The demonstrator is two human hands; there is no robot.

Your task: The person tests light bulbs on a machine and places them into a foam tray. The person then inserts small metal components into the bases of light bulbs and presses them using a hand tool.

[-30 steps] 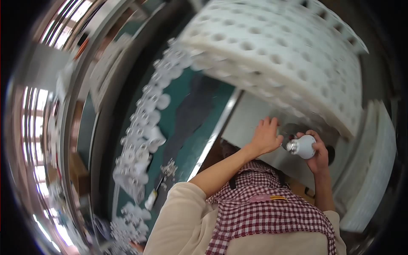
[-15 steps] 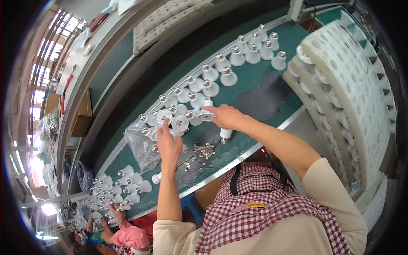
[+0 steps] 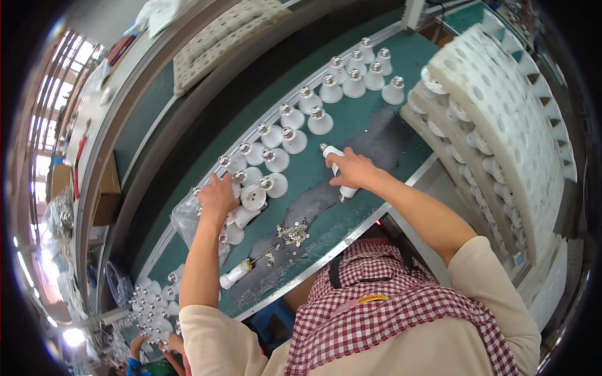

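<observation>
My left hand [image 3: 216,198] reaches over the left end of the rows of white bulbs [image 3: 274,160], its fingers apart and touching bulbs there. Closed around a white piece with metal ends [image 3: 332,154], my right hand [image 3: 353,170] is over the middle of the green bench [image 3: 298,169]. One bulb [image 3: 254,197] near my left hand shows its round face. Small metal parts [image 3: 293,233] lie in a pile on a dark patch, beside a screwdriver with a whitish handle [image 3: 236,274].
White foam trays [image 3: 495,88] holding bulbs are stacked at the right. A clear plastic bag [image 3: 187,216] lies left of my left hand. More bulbs [image 3: 150,307] and another person's hands [image 3: 174,343] are at the lower left. A metal edge [image 3: 351,238] borders the bench.
The view has swung from the trays to the bench. Since half a second ago, my left hand has shifted left among the bulbs, and my right hand has moved right, away from the rows.
</observation>
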